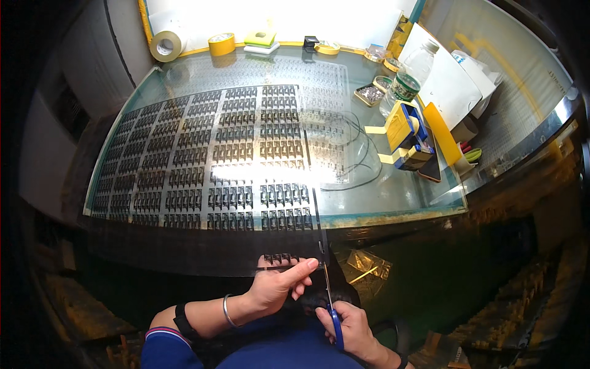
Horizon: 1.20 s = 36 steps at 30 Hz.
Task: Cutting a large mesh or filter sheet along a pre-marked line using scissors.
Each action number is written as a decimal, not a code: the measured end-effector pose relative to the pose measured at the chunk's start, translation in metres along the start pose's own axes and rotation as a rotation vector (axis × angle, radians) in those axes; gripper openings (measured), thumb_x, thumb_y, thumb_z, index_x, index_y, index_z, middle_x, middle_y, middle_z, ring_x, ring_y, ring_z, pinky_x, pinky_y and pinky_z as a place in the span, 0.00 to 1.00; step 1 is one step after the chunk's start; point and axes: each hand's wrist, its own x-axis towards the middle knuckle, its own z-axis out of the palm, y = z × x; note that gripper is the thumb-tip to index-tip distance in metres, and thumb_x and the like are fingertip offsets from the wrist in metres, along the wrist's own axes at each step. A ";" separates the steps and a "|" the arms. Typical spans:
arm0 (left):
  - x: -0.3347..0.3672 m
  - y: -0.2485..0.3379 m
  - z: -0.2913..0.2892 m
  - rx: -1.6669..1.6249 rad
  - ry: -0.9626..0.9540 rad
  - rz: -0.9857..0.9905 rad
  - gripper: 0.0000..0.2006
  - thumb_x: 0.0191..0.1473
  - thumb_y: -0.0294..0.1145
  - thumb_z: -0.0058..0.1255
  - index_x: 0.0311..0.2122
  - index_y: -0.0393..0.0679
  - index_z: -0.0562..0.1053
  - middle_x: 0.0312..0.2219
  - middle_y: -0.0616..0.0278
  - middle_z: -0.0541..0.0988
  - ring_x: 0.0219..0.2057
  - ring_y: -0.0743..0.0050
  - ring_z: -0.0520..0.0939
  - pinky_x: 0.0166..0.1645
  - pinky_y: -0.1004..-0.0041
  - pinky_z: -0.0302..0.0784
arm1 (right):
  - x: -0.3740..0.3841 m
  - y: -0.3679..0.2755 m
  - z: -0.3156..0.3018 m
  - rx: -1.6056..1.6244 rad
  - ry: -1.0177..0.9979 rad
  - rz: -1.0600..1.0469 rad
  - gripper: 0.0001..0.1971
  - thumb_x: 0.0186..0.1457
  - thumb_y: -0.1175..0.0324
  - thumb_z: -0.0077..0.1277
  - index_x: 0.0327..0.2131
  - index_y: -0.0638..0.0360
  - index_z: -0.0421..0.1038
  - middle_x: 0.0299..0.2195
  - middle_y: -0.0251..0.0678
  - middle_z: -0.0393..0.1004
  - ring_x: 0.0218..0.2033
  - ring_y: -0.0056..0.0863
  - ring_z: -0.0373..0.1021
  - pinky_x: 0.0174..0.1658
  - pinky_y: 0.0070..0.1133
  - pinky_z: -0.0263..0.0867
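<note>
A large clear film sheet (233, 151) printed with rows of small black patterns lies over the glass tabletop, its near edge hanging off the front. My left hand (273, 289) pinches that near edge close to the right corner, thumb on top and fingers underneath. A pair of scissors (336, 326) with blue handles is in my right hand (353, 332), the fingers wrapped around the handles. Its blades point away from me and meet the sheet's dark right-hand strip beside my left thumb. Whether the blades are apart is too small to tell.
A blue and yellow tape dispenser (402, 138) stands at the table's right, near a clear bottle (405, 86) and a small tray (369, 94). Tape rolls (222, 43) line the bright back panel. Thin black cord (367, 175) curls on the glass. Crumpled yellowish wrapping (369, 265) lies below the front edge.
</note>
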 end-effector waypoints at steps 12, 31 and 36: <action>-0.004 -0.009 0.004 -0.046 -0.038 -0.049 0.07 0.47 0.32 0.55 0.25 0.40 0.73 0.16 0.67 0.73 0.13 0.86 0.71 0.15 0.86 0.63 | 0.010 0.015 0.005 -0.093 0.093 -0.160 0.14 0.52 0.63 0.49 0.21 0.64 0.66 0.15 0.31 0.66 0.13 0.14 0.64 0.16 0.13 0.58; -0.016 -0.018 0.009 0.012 -0.117 -0.063 0.09 0.49 0.34 0.52 0.22 0.40 0.73 0.15 0.68 0.73 0.14 0.88 0.70 0.16 0.87 0.63 | 0.014 0.014 0.001 -0.073 0.081 -0.156 0.13 0.53 0.64 0.47 0.22 0.64 0.65 0.13 0.30 0.66 0.13 0.13 0.64 0.15 0.13 0.59; -0.018 -0.020 0.008 0.024 -0.131 -0.073 0.09 0.49 0.33 0.52 0.22 0.40 0.73 0.15 0.68 0.73 0.14 0.87 0.70 0.16 0.87 0.64 | 0.009 -0.006 -0.001 0.050 0.072 0.055 0.16 0.48 0.63 0.51 0.17 0.65 0.62 0.17 0.40 0.66 0.18 0.28 0.65 0.22 0.23 0.59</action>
